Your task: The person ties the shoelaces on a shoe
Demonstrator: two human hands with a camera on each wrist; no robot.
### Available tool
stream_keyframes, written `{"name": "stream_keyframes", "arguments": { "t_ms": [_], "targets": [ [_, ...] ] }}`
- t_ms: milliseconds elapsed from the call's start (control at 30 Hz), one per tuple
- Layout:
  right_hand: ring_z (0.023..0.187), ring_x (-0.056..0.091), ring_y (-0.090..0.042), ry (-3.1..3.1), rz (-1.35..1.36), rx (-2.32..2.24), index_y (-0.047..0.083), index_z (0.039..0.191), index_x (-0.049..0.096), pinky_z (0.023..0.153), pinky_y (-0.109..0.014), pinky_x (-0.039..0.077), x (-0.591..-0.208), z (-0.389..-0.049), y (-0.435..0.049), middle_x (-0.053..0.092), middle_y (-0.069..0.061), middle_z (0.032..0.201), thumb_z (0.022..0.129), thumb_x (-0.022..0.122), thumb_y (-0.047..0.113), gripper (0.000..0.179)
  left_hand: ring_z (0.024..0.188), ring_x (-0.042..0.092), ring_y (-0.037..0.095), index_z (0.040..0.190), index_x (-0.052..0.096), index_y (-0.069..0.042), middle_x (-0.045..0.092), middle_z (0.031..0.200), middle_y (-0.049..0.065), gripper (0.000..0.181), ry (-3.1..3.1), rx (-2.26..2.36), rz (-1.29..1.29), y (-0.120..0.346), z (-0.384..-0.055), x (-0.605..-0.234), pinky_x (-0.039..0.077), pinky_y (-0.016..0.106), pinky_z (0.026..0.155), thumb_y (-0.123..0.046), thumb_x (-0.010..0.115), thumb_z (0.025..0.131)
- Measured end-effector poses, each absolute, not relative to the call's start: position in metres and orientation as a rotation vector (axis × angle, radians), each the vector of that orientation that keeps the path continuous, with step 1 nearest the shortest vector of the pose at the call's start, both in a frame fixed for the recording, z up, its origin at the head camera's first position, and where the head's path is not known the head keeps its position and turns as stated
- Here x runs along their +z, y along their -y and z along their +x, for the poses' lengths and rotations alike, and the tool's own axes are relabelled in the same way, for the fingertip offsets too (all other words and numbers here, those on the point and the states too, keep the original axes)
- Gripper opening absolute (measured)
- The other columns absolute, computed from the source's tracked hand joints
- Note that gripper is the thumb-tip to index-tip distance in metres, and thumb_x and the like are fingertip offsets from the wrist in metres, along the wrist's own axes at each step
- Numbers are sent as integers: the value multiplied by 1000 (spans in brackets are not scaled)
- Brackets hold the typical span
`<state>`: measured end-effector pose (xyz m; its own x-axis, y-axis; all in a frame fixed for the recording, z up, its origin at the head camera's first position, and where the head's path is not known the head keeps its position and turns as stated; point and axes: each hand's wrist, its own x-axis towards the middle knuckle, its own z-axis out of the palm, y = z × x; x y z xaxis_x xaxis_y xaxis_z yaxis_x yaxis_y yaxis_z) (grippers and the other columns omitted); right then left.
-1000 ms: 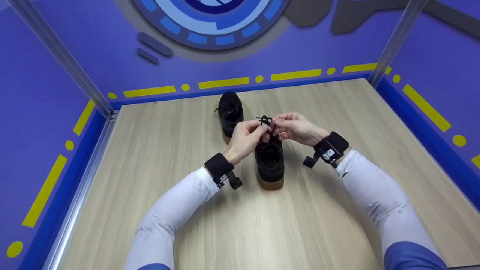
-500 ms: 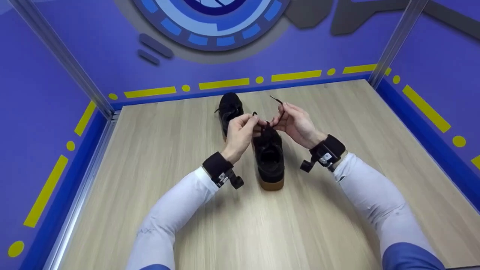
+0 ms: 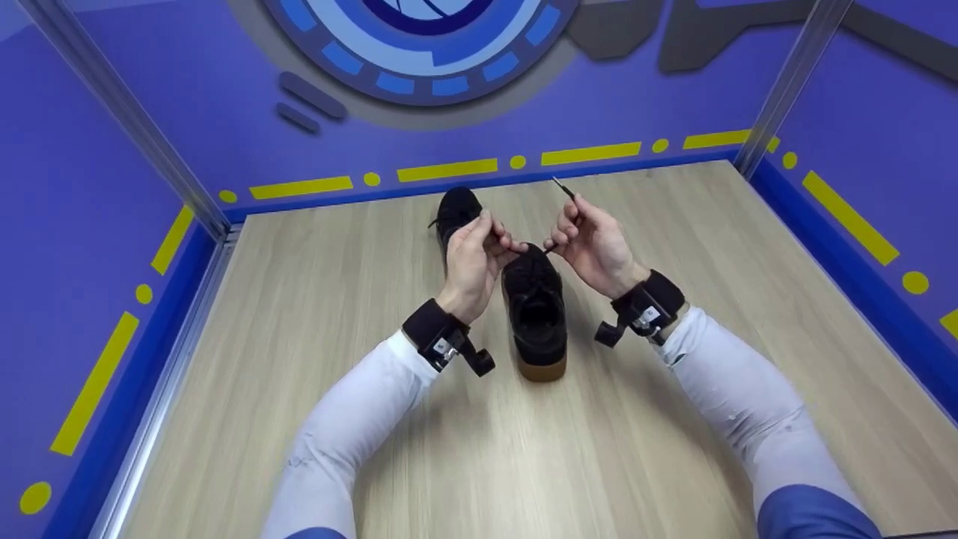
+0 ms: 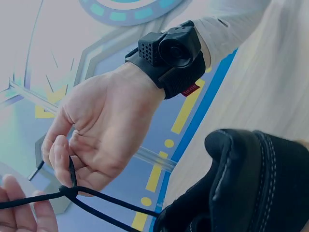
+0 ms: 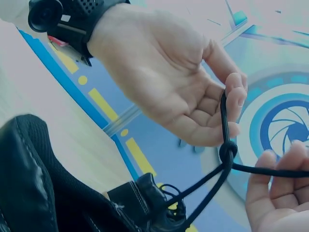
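A black shoe (image 3: 540, 348) with a tan sole stands on the table, heel toward me. Just left of its front part, my left hand (image 3: 469, 262) pinches one end of the black shoelace (image 5: 224, 113) between thumb and fingers. To the right, my right hand (image 3: 601, 251) holds the other end, its tip sticking up past the fingers. Between the hands in the right wrist view, two strands rise from the shoe to a small knot (image 5: 228, 151). The left wrist view shows the same knot (image 4: 68, 192) close to my right hand's fingertips. Neither hand visibly touches the shoe's body.
A second black shoe (image 3: 455, 206) stands farther back on the left, partly hidden behind my left hand. The wood-grain table (image 3: 314, 299) meets purple panels (image 3: 194, 82) at the back and both sides, with metal posts at the corners.
My hands have moved apart from close together over the shoe's front, pulling the lace ends outward. The loop seen above the shoe earlier no longer shows. Both shoes stay in place.
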<state>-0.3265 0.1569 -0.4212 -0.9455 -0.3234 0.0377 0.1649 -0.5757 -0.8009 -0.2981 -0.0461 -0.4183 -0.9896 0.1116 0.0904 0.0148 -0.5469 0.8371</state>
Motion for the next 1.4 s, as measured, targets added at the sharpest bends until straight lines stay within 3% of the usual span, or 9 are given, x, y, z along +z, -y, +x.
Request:
{"name": "stream_keyframes", "arguments": {
  "t_ms": [200,400,800,1000,1233,1400],
  "targets": [
    [60,36,-7,-1259,-279,-2570,21,89,48,65,-24,38,-420,-324,-157,40,11,67,124,27,35,44,63,57,10,83,53,-12,50,68,-4,46,-1404,2705,183,41,-298,-421,64,30,75,-25,36,124],
    [57,32,-5,-1277,-278,-2582,22,85,47,60,-22,34,-420,-324,-162,38,13,64,124,26,33,46,59,50,9,81,51,-12,44,67,-6,47,-1398,2699,193,41,-298,-424,59,27,68,-26,37,124],
    [56,20,-8,-1277,-208,-2633,21,82,47,57,-22,26,-428,-329,-176,34,12,60,124,27,30,48,56,38,9,76,45,-14,36,64,-8,48,-1439,2697,167,53,-302,-434,49,26,62,-24,37,123],
    [54,22,-7,-1279,-180,-2636,21,81,48,57,-22,23,-432,-332,-185,33,12,60,124,26,29,49,55,38,8,77,45,-14,36,63,-8,47,-1474,2706,103,63,-306,-441,50,26,61,-24,39,122],
    [60,13,-11,-1344,-120,-2631,21,80,47,62,-25,15,-438,-334,-194,30,12,60,124,28,29,48,57,39,8,78,45,-15,37,65,-9,46,-1504,2718,18,78,-308,-449,46,28,63,-25,38,122],
    [61,12,-11,-1392,-28,-2611,20,81,48,60,-24,17,-444,-336,-205,34,12,58,123,29,27,47,57,38,9,77,46,-15,37,64,-8,48,-1513,2709,-9,84,-308,-453,46,27,63,-26,38,122]
  ]
}}
